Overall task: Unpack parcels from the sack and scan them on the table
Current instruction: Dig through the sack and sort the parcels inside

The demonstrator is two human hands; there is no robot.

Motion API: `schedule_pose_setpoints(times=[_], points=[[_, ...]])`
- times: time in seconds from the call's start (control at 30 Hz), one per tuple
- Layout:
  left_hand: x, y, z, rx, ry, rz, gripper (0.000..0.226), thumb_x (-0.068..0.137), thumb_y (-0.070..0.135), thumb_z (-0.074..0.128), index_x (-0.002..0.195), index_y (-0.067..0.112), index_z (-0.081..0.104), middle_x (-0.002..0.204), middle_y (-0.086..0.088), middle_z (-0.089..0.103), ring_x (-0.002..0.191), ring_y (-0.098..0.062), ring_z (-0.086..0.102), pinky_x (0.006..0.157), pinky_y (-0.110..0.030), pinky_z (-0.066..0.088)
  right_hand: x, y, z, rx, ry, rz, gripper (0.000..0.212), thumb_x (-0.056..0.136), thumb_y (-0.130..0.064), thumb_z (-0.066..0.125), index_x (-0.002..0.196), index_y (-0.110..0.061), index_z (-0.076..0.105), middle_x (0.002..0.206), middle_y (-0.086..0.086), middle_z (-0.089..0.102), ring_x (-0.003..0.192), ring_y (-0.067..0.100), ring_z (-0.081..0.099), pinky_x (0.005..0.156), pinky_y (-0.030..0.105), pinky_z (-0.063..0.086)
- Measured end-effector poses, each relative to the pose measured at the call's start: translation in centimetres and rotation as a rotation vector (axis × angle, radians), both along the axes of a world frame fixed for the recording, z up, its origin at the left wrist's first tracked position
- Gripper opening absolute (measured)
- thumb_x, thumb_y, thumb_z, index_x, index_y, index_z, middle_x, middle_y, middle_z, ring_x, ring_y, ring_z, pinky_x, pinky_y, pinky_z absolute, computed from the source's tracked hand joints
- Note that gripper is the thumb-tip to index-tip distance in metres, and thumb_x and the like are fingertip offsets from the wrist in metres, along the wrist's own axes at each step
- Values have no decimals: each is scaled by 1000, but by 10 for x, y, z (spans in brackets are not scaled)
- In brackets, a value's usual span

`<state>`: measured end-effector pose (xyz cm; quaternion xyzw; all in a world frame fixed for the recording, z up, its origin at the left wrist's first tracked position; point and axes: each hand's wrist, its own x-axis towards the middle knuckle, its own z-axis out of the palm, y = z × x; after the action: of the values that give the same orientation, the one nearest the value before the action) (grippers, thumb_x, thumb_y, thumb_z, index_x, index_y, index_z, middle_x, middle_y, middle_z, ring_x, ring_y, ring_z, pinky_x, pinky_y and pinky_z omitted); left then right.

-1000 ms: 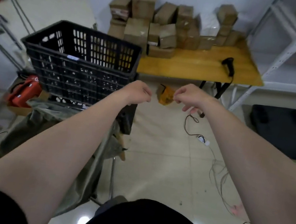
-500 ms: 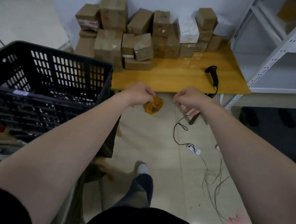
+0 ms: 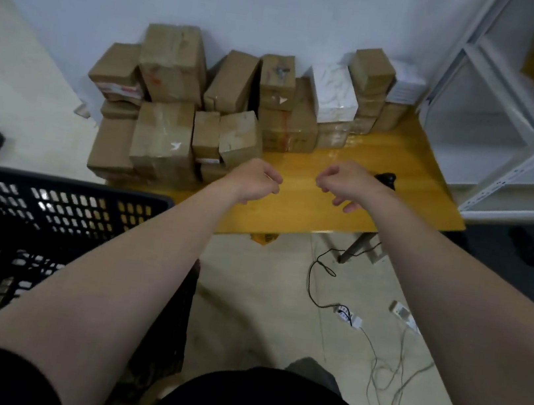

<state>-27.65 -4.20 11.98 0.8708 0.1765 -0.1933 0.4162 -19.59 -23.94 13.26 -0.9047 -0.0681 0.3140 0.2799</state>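
Both arms are reaching fwd over the bench (image 3: 402,167), past its front edge. The left grip (image 3: 256,181) is curling into a loose fist w/ nothing visible in it, hovering just beside the front-most parcels (image 3: 164,138). The right grip (image 3: 342,187) is curling too, holding nothing I can see, hovering near the black scanner (image 3: 387,179) lying toward the bench's right edge. The parcels are sitting stacked along the back edge & left end. A black crate (image 3: 50,204) is standing off the front-left corner
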Motion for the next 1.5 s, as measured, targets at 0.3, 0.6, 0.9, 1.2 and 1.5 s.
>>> schedule_pose_setpoints(times=[0.3,0.6,0.9,1.2,1.5], points=[[159,23,-36,-4,-28,32,26,97,26,64,123,26,71,108,1,65,79,-14,60,70,-37,61,162,18,-40,-2,-18,-28,12,100,-28,57,99,-26,69,104,4,68,83,23,68,61,33,54],[364,12,-75,-58,-43,167,60,97,32,66,149,18,41,135,-1,54,106,-23,59,82,-36,54,375,39,-64,-73,-24,-153,18,98,-17,51,93,-4,62,80,14,53,67,32,51,88,55,57],[467,-11,-121,-333,155,423,60,100,17,65,153,11,38,147,-6,52,126,-28,54,88,-37,46,448,39,-133,-23,314,-356,51,96,-34,52,145,-23,44,130,11,56,98,34,61,70,45,52],[458,-15,-134,-437,319,619,64,100,34,64,155,18,36,146,-6,49,125,-32,55,93,-47,54,445,39,-160,292,266,-662,66,97,-41,66,152,-18,38,152,4,46,130,29,49,88,42,38],[404,-2,-116,-397,285,500,51,98,28,65,141,12,46,134,-4,52,112,-28,54,81,-41,50,392,54,-117,393,274,-670,63,75,-33,85,130,-18,57,125,4,66,107,27,64,95,53,50]])
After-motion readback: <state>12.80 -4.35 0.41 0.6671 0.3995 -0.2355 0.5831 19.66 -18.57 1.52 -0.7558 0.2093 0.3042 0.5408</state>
